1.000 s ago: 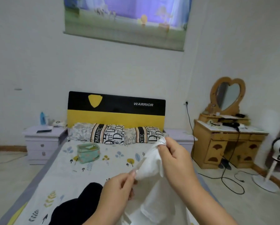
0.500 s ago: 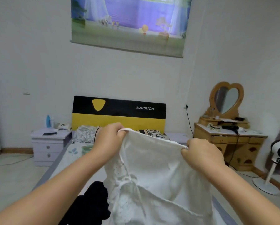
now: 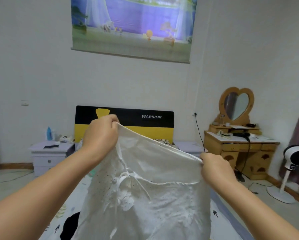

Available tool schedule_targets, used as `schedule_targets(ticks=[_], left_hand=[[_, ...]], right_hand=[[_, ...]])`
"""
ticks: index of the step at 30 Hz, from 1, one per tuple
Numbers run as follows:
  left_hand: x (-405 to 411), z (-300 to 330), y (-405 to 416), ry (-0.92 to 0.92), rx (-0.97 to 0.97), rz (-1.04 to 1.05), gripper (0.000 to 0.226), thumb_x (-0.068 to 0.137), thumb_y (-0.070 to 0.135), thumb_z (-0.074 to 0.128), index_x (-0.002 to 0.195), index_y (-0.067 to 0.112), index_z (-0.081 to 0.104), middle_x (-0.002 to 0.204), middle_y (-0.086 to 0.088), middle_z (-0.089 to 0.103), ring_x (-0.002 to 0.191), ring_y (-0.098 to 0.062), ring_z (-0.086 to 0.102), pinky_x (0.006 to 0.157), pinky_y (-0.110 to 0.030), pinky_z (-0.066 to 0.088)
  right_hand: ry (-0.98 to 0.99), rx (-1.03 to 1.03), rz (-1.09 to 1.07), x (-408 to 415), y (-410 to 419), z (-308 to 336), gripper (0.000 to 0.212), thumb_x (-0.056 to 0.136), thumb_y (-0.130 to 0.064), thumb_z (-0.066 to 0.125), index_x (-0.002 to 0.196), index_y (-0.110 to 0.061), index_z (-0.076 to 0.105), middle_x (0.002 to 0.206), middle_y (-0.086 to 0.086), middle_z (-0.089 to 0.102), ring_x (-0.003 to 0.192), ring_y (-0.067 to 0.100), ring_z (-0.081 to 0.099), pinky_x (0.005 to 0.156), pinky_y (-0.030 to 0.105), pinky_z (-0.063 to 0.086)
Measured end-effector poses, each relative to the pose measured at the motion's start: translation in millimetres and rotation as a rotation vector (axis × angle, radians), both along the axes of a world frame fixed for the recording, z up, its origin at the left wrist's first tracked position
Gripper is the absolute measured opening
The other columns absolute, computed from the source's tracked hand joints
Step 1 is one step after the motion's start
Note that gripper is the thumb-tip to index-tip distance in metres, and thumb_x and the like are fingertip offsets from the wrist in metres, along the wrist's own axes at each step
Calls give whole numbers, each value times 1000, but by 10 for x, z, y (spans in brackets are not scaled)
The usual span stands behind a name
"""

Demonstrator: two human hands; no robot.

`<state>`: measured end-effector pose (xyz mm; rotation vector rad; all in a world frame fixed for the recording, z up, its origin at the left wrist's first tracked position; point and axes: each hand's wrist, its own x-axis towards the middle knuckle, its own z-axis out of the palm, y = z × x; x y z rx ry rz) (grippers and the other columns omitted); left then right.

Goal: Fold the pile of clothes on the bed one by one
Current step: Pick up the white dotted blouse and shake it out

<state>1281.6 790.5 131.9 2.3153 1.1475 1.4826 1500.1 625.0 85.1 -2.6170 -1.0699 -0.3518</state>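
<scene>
While the white garment [image 3: 145,179] hangs spread across the middle of the frame above the bed [image 3: 219,215], the left hand [image 3: 100,134] pinches its upper corner and the right hand [image 3: 214,168] grips the lower corner; a black garment [image 3: 70,226] lies at bottom left.

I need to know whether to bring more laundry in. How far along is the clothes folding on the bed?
Nothing folded is visible. In hand: the left hand and right hand each grip the top edge of a white garment, holding it spread above the bed, unfolded. Left: folding this one, then at least the black garment lying on the bed; anything behind the white one is hidden.
</scene>
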Motion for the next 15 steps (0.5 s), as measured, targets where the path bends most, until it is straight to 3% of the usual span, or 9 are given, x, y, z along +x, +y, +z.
schedule_targets(ticks=[3,6,9,12,13,15], left_hand=[[-47,-76,-21,273,-82,91,24,86,6,40,64,11,51,62,-4,50,65,-25,51,52,-29,31],[-1,-228,-81,402,-204,105,23,84,6,43,65,11,55,64,-4,51,69,-26,49,53,-28,30],[81,-418,-167,174,-459,-131,22,83,-1,40,65,10,48,64,-8,48,63,-20,43,57,-27,28],[115,-558,-332,-120,-771,-467,20,85,1,42,71,9,54,68,-13,53,62,-19,48,55,-26,34],[111,-578,-394,-135,-784,-583,15,88,11,48,78,6,59,77,-18,58,70,-21,54,61,-29,41],[94,-602,-477,-62,-733,-770,40,77,48,64,92,11,65,92,-11,67,83,-19,63,75,-29,48]], right_hand=[[349,229,144,-20,-1,122,28,89,0,37,77,-12,59,79,11,60,75,25,54,58,28,36],[446,339,265,-132,107,364,27,90,2,35,86,4,62,84,22,60,80,28,54,66,29,35],[379,328,316,-302,242,542,32,87,-1,39,57,-11,43,59,4,42,59,18,37,52,28,25],[321,374,376,-417,341,638,38,87,-9,43,53,-16,30,53,-2,31,51,15,27,49,28,19],[302,373,384,-431,374,653,38,88,-12,44,53,-16,30,53,-3,30,51,15,26,49,28,19],[287,359,381,-429,417,684,38,89,-15,45,54,-16,30,53,-2,32,50,15,27,48,28,20]])
